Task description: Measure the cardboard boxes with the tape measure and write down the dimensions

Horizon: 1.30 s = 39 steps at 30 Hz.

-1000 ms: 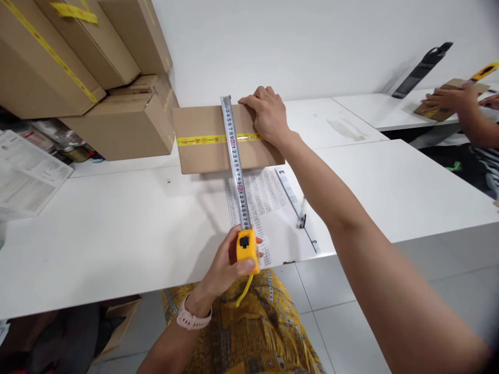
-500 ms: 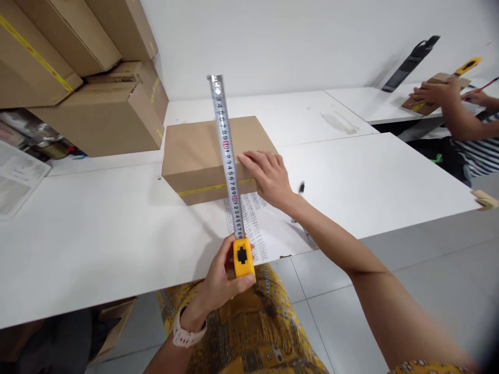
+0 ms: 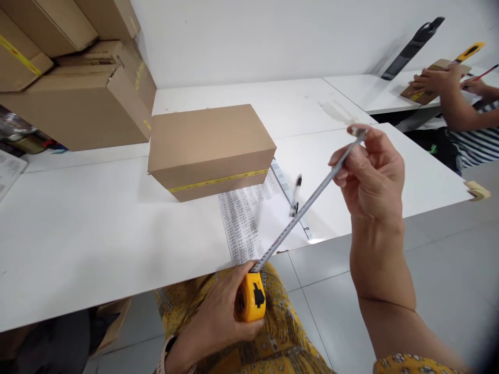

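A yellow tape measure [image 3: 255, 297] is in my left hand [image 3: 222, 311], its case gripped at the table's front edge, over my lap. From the case the metal blade [image 3: 302, 212] slants up to the right. My right hand [image 3: 376, 171] pinches the hooked end of that blade, above the table. Beyond both hands lies a closed cardboard box [image 3: 212, 137] with a yellow tape strip along its front side; neither hand touches it. A printed sheet [image 3: 244, 223] covered in small rows of text lies partly under the box.
Right of the sheet are a pen [image 3: 297, 195] and a ruler [image 3: 286, 187]. Stacked cartons [image 3: 89, 98] stand at the back left. At the far right, a co-worker's hand [image 3: 436, 83] rests on a small box [image 3: 421, 96], near a dark bottle [image 3: 411, 49].
My right hand has left the box and now holds the blade's end, out to the right. The tape has swung from upright to slanting right; my left hand with the case is slightly lower.
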Motion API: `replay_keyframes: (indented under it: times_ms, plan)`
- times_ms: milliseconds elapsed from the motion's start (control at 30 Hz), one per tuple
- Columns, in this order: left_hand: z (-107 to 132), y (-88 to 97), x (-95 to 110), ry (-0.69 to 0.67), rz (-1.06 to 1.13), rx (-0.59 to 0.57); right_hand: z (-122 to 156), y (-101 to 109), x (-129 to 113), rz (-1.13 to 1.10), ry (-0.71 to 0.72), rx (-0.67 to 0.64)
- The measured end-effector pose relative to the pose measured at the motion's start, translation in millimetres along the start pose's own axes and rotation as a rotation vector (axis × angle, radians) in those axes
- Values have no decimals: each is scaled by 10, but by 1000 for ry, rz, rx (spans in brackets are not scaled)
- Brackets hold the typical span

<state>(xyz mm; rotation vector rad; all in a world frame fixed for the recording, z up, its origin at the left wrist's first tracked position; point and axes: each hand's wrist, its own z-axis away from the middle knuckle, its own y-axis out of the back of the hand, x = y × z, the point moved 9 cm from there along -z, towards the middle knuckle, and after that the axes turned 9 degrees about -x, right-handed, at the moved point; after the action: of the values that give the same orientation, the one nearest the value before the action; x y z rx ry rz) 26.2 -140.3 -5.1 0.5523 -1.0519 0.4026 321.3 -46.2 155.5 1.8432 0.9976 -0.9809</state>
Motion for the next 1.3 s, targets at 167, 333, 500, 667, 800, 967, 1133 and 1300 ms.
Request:
replay_keyframes:
  times_ms: [167,333,500,667,800,967,1133,1300]
  plan:
    - [46,258,81,-42,92,308,651,-631,310,-255,-212,-286]
    - [-92,489,364,-131,-63,383,1001,-1057,420,-121,-118,-479]
    - [-316,835,608,-87,-514,470,406,-418,924,507,-260,-171]
    - [-638,1037,745,23,-894,443,44,-352,1409,858,-430,-351]
    - [-799,1087,713,50,-1001,365,67,-359,1430,662,-375,-380]
    - [-820,892,833,-173,-1035,415,155,-87,1265,-155,-326,-202]
    - [-1087,50,992,-464,-1092,158,164,-151,1116,-280,-240,-150]
    - [-1512,-296,944,-352,-1244,-5,105,-436,1242,-263,-230,-87]
